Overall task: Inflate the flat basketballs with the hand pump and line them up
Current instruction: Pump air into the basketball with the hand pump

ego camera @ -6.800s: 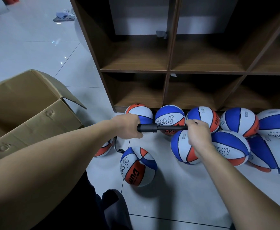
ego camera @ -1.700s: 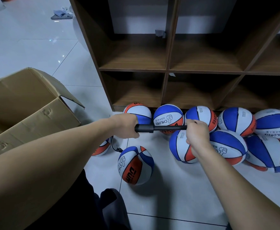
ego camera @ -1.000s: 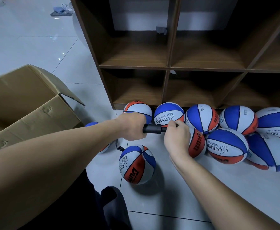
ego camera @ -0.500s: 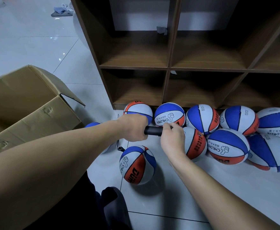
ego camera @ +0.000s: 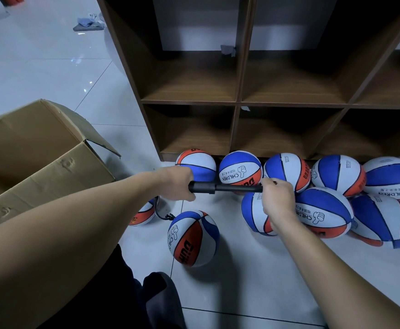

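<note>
Dark brown wooden cube shelf (ego camera: 239, 103) up top and an open cardboard box (ego camera: 40, 157) on the left, with blue, white and orange basketballs (ego camera: 240, 170) bunched on the floor along the shelf's foot. The slim black hand pump (ego camera: 225, 187) lies left to right above them: left hand (ego camera: 176, 184) clenched round the barrel, right hand (ego camera: 276, 198) gripping the pulled-out handle end. Its hose (ego camera: 162, 216) drops to a half-hidden ball (ego camera: 144, 213) under the left forearm, so I'd guess the right hand shoves leftward next

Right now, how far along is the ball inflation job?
Done: five round balls sit in a row against the shelf. In hand: left hand and right hand work the pump, whose hose runs to a ball beneath the left arm. Left: the loose balls, unaligned.
</note>
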Tool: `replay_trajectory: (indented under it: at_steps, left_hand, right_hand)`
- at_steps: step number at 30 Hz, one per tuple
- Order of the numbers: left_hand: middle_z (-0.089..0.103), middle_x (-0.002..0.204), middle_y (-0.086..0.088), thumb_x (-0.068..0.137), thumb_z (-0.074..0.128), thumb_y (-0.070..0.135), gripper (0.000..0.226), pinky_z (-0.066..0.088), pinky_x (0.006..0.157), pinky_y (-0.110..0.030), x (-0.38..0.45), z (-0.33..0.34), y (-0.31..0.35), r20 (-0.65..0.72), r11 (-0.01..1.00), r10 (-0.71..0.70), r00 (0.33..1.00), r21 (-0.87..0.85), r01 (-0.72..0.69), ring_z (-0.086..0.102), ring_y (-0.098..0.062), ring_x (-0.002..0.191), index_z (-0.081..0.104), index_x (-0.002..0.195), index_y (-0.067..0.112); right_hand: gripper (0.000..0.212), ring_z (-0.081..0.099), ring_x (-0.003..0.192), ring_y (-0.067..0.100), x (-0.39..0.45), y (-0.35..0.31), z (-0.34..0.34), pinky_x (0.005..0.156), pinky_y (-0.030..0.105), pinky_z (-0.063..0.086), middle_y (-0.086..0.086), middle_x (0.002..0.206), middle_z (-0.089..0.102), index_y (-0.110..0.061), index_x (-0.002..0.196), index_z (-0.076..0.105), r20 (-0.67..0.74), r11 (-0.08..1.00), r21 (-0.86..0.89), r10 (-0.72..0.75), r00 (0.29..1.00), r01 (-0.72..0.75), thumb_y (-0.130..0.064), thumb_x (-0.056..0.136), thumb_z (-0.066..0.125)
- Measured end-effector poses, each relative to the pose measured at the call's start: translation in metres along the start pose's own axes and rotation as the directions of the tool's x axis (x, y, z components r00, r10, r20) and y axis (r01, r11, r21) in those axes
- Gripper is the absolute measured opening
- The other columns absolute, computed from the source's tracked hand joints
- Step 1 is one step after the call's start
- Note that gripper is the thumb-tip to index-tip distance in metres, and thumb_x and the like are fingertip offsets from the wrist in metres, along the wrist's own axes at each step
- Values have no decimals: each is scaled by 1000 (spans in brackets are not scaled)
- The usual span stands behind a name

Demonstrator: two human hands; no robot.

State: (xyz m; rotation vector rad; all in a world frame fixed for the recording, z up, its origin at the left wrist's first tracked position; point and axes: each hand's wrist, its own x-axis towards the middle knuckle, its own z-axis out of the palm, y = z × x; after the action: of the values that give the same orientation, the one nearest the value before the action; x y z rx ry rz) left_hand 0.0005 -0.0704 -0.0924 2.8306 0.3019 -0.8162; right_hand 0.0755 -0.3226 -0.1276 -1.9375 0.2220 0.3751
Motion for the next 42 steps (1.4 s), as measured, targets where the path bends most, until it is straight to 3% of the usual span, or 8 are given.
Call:
replay_trajectory:
  at_steps: [3,6,20,27,34,39,42]
  left_hand:
    - [60,70,-1,90,66,38,22,45,59,-33,-2,1,7,-61,998,24,998,58,-20,54,-21,62,61,80,19]
    - [59,67,-2,90,63,37,23,45,56,-33,-3,4,12,-89,996,50,995,76,-44,53,-22,60,58,75,20]
    - [58,67,-1,93,61,36,24,42,54,-30,-6,8,31,-118,994,93,989,68,-86,52,-21,59,58,76,19]
    - [60,68,0,94,64,38,23,46,58,-32,-5,10,34,-88,993,110,990,44,-107,54,-19,61,61,78,22]
    - [58,66,2,93,65,37,24,42,56,-29,-3,8,27,-71,990,132,989,59,-128,53,-16,60,58,74,25]
    - [52,61,2,92,69,42,34,39,55,-31,1,3,22,-86,990,134,987,-25,-137,47,-18,55,54,69,22]
    - [50,61,2,91,69,43,35,41,57,-34,2,-1,12,-83,993,109,991,-39,-113,46,-19,56,54,68,22]
  right_hand:
    - [38,27,62,25,-9,-4,8,59,37,22,2,58,31,-17,63,31,-70,994,-90,-72,995,65,-15,95,51]
    - [41,31,61,25,-17,-4,18,58,40,24,2,60,37,-14,62,34,-93,983,-139,-131,987,118,-15,99,50]
    - [34,45,66,24,-38,-12,47,59,40,33,5,68,52,-9,71,48,11,977,-127,-170,985,170,-19,103,47]
    - [37,43,65,21,-48,-10,52,56,37,31,3,70,49,-15,70,44,76,979,-113,-165,983,173,-21,106,45]
    - [32,45,66,23,-43,-7,53,59,36,36,5,69,52,-7,79,55,141,986,-98,-123,982,137,-22,106,48]
    - [34,46,64,22,-34,-17,44,59,37,38,3,66,54,-14,70,50,143,960,-142,-223,964,243,-23,103,51]
    - [35,38,61,23,-19,-20,30,58,39,33,3,61,45,-12,65,42,102,956,-150,-238,966,251,-19,98,52]
